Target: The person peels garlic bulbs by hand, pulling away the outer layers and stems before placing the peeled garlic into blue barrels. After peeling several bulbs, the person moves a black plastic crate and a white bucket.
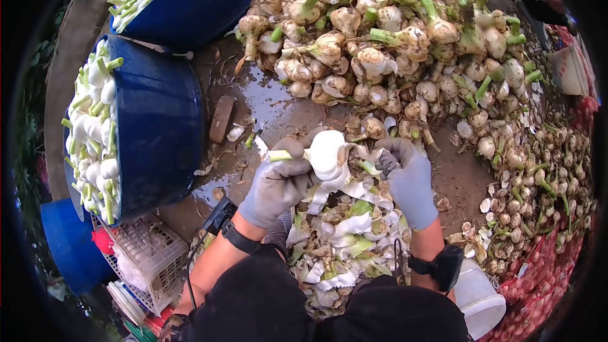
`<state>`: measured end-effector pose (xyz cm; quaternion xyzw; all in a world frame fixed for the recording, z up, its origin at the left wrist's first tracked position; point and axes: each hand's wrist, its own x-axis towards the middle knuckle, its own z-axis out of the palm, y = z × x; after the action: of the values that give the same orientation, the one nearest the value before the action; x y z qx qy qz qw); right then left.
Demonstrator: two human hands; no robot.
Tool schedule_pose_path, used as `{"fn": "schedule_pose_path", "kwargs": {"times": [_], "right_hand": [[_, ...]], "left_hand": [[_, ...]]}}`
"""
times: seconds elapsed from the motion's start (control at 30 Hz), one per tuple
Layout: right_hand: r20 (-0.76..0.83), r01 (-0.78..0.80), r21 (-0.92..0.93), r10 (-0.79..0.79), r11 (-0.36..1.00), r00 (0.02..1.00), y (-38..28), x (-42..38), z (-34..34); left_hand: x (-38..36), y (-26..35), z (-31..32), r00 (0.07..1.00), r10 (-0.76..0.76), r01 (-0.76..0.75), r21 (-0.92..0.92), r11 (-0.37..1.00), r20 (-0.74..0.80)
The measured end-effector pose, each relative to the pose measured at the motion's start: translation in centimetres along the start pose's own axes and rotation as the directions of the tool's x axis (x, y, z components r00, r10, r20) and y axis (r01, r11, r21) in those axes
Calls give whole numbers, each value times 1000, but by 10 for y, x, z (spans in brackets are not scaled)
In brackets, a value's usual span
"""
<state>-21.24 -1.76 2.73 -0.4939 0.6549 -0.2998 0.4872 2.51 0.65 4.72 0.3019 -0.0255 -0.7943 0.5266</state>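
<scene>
A white garlic bulb [327, 156] with a short green stem is between my two gloved hands. My left hand [278, 180] is closed round its stem and lower side, the cut stem pointing left. At the bulb's right, my right hand [406, 177] pinches a strip of brownish outer skin [362, 152] that appears joined to the bulb. Below both hands lies a heap of peeled garlic skins [345, 234], white and green, between my knees.
A large pile of dirty garlic bulbs [386, 44] rises ahead, with smaller ones [538, 196] spreading right. Blue tubs [158, 126] of cleaned garlic stand left. A brick [222, 118] lies on wet ground. A crate [149, 253] sits lower left, a white bucket [479, 297] lower right.
</scene>
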Motion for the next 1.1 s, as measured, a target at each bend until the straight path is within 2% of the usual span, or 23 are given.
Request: {"fn": "schedule_pose_path", "kwargs": {"times": [0.03, 0.1, 0.17, 0.23, 0.27, 0.3, 0.33, 0.37, 0.43, 0.5, 0.57, 0.6, 0.63, 0.7, 0.77, 0.8, 0.83, 0.87, 0.9, 0.93, 1.0, 1.03, 1.1], "right_hand": [[-2, 136, -201, -140, 970, 990, -2, 0, 3], [-45, 176, -177, -187, 968, 981, 1, 5, 7], [-140, 241, -156, -263, 958, 955, 6, 12, 5], [-53, 246, -115, -253, 962, 966, 3, 11, 7], [51, 326, -68, -323, 943, 945, 0, 13, 15], [152, 403, -9, -397, 915, 905, -5, 14, 26], [168, 340, 62, -346, 938, 923, -21, 7, 36], [380, -89, 440, -96, 894, 920, -30, 4, 41], [571, -198, 152, 78, 968, 817, -23, 9, 35], [618, -37, 9, 24, 999, 786, -40, 3, 36], [658, 119, -126, -7, 985, 753, -48, 3, 33], [531, 425, -263, -237, 866, 813, -46, 11, 32], [430, 645, -424, -485, 636, 761, -49, 21, 32], [288, 679, -435, -623, 591, 727, -78, 49, 35], [225, 758, -465, -767, 458, 601, -101, 85, 49], [270, 719, -559, -729, 412, 629, -119, 99, 59], [283, 714, -628, -764, 309, 580, -119, 123, 76], [302, 719, -668, -813, 192, 498, -111, 142, 89], [328, 710, -701, -850, 73, 411, -107, 156, 95], [329, 718, -693, -858, 64, 394, -106, 161, 93], [403, 714, -692, -763, 107, 505, -95, 163, 86], [309, 712, -663, -781, 232, 542, -99, 155, 77], [47, 710, -474, -790, 521, 612, -104, 121, 54]], "left_hand": [[1, 1, -5, 1000, 12, -12, 6, 1000, -1], [3, 5, -17, 990, -127, 115, -161, 980, -65], [3, 10, -14, 995, -95, 90, -241, 966, -9], [1, 11, -7, 999, 35, -31, 116, 993, -35], [2, 11, -10, 999, -9, 9, -3, 1000, -47], [1, 11, -4, 987, -52, 65, 79, 995, -151], [0, 9, -5, 997, -30, 39, 123, 992, -69], [-1, 9, -6, 1000, -21, 18, 161, 987, 13], [-4, 22, -3, 1000, -24, 24, 156, 987, 1], [-19, 40, 8, 940, 307, -338, 504, 795, 145], [-39, 90, 8, 755, 613, -534, 323, 781, -233], [-59, 130, -2, 776, 629, -630, -16, 776, -54], [-80, 171, -12, 771, 624, -551, -358, 754, 126], [-101, 187, 38, 618, 715, -525, -506, 684, 326], [-93, 177, 41, 619, 652, -571, -318, 757, 439], [-80, 159, 35, 701, 625, -586, -222, 779, 344], [-61, 135, 56, 701, 681, -711, 144, 688, 211], [-42, 118, 54, 754, 616, -653, 364, 664, 229], [-24, 97, 49, 825, 533, -565, 304, 767, 188], [-10, 83, 51, 922, 386, -343, 430, 835, -14], [18, 60, 32, 967, 254, -174, 721, 671, -2], [32, 47, 14, 959, 269, -239, 752, 614, 86], [38, 36, 21, 867, 461, -296, 939, 174, 188]]}}
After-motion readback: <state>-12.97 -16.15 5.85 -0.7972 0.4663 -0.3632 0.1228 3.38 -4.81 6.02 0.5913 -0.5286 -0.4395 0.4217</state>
